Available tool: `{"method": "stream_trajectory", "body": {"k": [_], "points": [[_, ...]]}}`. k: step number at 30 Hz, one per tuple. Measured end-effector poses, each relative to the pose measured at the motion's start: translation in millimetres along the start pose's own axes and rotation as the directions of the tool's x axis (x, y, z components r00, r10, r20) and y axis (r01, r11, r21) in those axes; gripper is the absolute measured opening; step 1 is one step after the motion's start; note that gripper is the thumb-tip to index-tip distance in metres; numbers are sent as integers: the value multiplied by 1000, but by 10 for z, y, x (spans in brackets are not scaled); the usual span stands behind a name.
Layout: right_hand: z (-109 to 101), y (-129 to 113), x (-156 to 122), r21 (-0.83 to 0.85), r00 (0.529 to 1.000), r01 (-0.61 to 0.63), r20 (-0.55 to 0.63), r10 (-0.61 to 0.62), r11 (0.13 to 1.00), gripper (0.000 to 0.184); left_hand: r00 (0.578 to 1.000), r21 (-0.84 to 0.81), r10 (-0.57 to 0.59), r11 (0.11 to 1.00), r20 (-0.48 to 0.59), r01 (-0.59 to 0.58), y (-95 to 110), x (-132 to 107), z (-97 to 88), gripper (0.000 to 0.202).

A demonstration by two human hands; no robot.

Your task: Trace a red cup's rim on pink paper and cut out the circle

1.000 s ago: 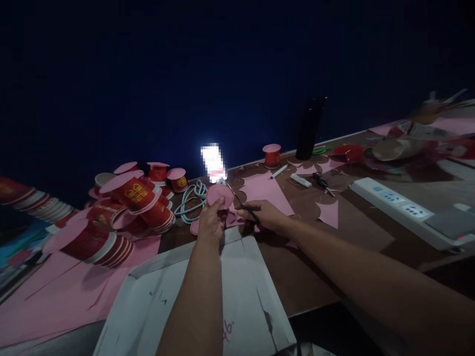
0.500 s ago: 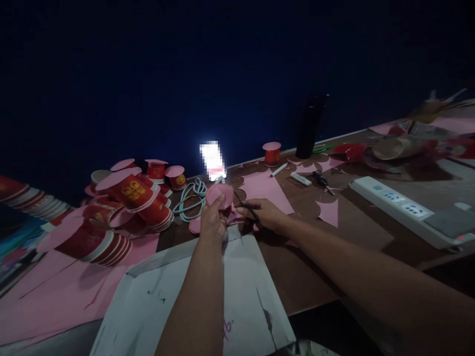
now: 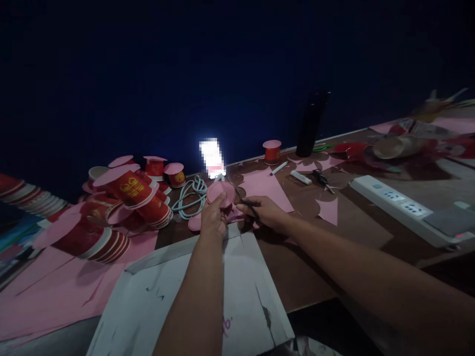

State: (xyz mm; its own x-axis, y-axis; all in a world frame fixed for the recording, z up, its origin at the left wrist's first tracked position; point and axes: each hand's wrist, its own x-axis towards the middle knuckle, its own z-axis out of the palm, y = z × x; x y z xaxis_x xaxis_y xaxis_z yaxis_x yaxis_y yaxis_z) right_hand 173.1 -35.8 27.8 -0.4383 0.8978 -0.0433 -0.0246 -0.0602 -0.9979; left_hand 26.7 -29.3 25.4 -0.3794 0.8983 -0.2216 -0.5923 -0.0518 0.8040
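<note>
Pink paper disc (image 3: 214, 191), a coiled cable (image 3: 196, 187) at its nine o'clock, is pinched under the left hand's (image 3: 214, 216) thumb while the right hand (image 3: 269, 212) grips black-handled scissors (image 3: 253, 210) at the disc's four o'clock, and I'd feed it round slowly for a clean curve.

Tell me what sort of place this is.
Likely a dim craft workspace: the left hand holds a round pink paper piece, the right hand holds scissors, and red paper cups are piled nearby.
</note>
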Motion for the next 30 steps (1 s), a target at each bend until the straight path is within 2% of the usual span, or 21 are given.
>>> {"method": "stream_trajectory", "body": {"k": [9, 30], "points": [[-6, 22, 3, -34, 1000, 0, -3, 0, 999, 47, 1000, -6, 12, 1000, -4, -12, -5, -7, 5, 36], [13, -11, -9, 14, 999, -29, -12, 30, 999, 46, 1000, 8, 4, 1000, 13, -4, -12, 2, -8, 32]]}}
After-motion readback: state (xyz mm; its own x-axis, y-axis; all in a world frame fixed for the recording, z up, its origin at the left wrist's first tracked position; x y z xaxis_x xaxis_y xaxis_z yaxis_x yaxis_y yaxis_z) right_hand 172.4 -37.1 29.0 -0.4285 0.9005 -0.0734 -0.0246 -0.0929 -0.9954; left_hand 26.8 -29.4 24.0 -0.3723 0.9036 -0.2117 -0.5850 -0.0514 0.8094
